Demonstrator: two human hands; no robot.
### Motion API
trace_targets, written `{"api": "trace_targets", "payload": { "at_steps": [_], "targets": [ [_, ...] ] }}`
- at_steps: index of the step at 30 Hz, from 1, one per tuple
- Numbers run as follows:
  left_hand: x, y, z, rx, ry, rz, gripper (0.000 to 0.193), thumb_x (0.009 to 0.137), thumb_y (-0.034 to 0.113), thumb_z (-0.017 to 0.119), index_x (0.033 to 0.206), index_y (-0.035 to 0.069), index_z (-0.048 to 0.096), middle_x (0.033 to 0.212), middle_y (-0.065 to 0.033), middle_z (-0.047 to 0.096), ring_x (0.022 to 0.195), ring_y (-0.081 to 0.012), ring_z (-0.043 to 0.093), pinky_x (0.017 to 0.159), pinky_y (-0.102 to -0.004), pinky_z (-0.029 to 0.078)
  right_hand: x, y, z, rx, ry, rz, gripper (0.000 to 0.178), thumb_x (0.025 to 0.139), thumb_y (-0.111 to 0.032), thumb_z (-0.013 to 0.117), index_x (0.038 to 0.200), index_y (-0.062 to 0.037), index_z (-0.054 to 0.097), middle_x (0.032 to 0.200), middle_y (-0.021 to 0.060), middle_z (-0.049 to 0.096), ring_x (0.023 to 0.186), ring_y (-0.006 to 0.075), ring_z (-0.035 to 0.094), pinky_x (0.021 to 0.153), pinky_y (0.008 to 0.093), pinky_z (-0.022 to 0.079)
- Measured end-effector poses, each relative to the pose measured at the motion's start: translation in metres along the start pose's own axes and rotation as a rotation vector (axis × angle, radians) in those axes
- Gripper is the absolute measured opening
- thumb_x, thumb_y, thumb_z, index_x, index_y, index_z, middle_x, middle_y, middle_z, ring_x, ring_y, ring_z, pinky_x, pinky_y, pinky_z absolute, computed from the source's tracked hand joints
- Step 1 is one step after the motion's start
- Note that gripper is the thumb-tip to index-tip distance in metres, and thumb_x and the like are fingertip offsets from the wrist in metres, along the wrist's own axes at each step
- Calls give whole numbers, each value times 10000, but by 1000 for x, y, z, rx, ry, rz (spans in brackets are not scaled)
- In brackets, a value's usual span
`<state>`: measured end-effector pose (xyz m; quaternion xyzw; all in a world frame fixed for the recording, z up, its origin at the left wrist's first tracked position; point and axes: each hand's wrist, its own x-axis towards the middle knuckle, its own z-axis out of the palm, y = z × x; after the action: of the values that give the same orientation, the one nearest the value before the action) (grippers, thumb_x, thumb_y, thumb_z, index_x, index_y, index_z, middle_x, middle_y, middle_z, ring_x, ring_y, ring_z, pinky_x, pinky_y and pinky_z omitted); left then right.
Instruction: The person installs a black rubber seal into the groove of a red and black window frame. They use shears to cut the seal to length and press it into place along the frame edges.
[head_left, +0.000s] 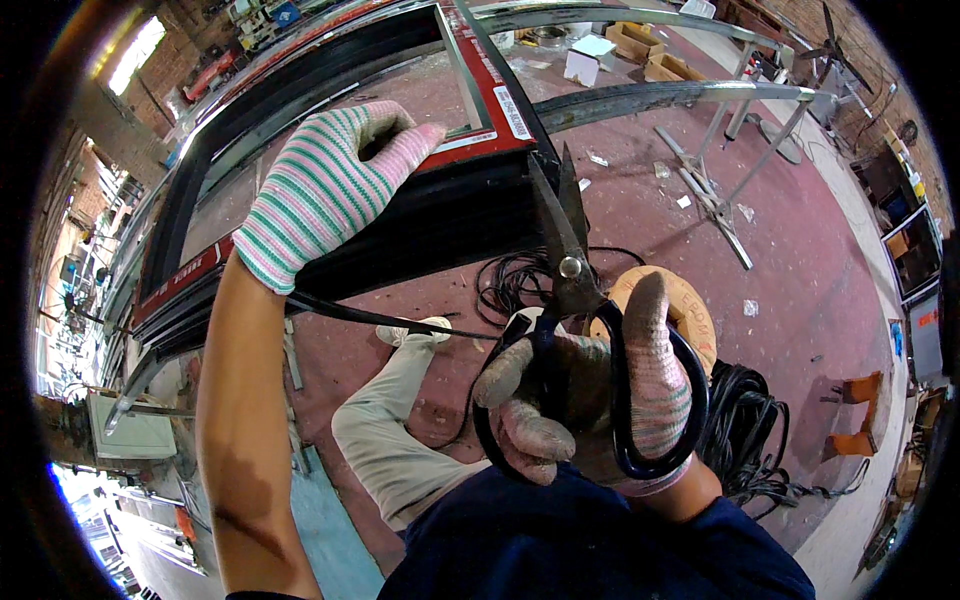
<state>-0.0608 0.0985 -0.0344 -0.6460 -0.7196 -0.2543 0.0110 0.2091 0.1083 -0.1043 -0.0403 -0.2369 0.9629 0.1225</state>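
My left hand (325, 180), in a white, pink and green striped knit glove, lies on the near rail of a dark window frame (420, 225) with red film on its faces. Its fingers curl over the rail toward the opening, their tips partly hidden; the thumb points at the frame's corner. My right hand (600, 400), in a soiled glove, is shut on a pair of scissors (568, 262) with black loop handles. The slightly parted blades point up, close to the frame's corner. A thin black strip (390, 317) runs from below my left wrist toward my right hand.
A round wooden spool end (690, 310) and coiled black strip (750, 430) lie right of my legs. Curved metal rails (680, 93) with legs stand beyond the frame. Metal bars (715, 212) and scraps lie on the reddish floor, cardboard boxes (640, 45) at the back.
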Motion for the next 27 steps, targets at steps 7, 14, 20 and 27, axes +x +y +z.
{"api": "trace_targets", "payload": {
  "at_steps": [7, 14, 20, 27],
  "targets": [
    [2, 1, -1, 2, -5, -7, 361, 1006, 327, 636, 916, -22, 651, 722, -22, 526, 720, -93, 483, 698, -290, 462, 4, -29, -13, 24, 297, -548, 1017, 958, -809, 155, 1011, 70, 665, 539, -62, 251, 418, 124, 286, 412, 252, 285],
    [-1, 3, -1, -15, -11, -19, 343, 1007, 308, 640, 945, -29, 668, 749, -19, 567, 742, -81, 504, 716, -275, 471, -16, -9, -6, -77, 110, -125, 1037, 912, -846, 266, 901, 107, 674, 522, 112, 528, 389, 158, 431, 373, 289, 337],
    [3, 0, -1, -84, -69, -40, 296, 1014, 262, 627, 980, -27, 681, 797, 2, 611, 772, -63, 520, 728, -248, 472, -24, -27, -15, -156, 62, 36, 1009, 891, -861, 269, 1118, 53, 631, 763, 204, 660, 421, 178, 473, 402, 286, 365],
    [3, 7, -3, -80, -72, -27, 299, 1014, 256, 614, 974, -31, 690, 777, 2, 603, 767, -66, 517, 733, -257, 475, -19, -32, -11, -43, 110, 11, 659, 989, -722, 337, 1321, -205, 574, 790, 263, 682, 373, 170, 452, 347, 286, 334]
  ]
}}
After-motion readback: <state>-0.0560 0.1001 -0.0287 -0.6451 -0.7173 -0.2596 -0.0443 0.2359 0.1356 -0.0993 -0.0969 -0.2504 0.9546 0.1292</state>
